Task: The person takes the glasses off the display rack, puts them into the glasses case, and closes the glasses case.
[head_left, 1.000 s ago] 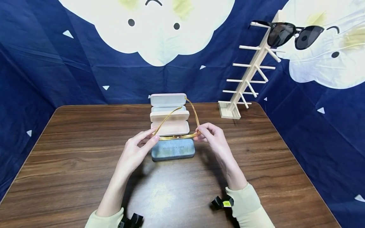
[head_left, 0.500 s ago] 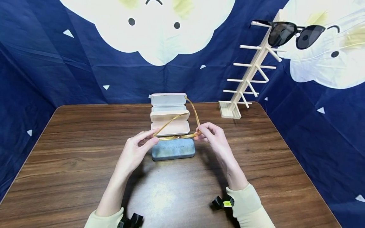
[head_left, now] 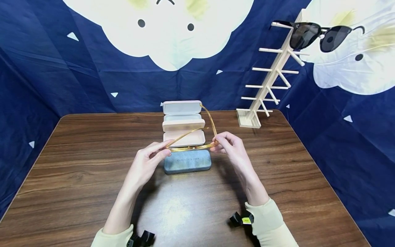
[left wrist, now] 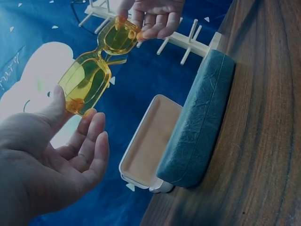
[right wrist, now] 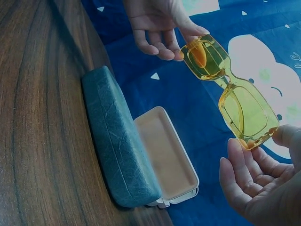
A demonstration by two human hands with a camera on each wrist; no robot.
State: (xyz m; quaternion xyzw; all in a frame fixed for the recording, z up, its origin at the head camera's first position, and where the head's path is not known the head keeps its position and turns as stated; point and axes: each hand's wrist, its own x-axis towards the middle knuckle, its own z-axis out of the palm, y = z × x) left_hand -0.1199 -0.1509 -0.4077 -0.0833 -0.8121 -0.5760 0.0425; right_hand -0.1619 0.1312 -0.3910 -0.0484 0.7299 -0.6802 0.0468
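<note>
L hand (head_left: 148, 159) & R hand (head_left: 229, 147) fingertip-pinch yellow glasses (head_left: 191, 147), seemingly lightly.

Head view bright, glare on the table (head_left: 172, 209); wrist views dim, perhaps slightly soft.

The lettering on the blue case (head_left: 187, 161) is too small to read. In the left wrist view, the right hand (left wrist: 153, 16) is cut off by the top edge. The rack (head_left: 265, 85) hides part of the sunglasses (head_left: 321, 34).
</note>
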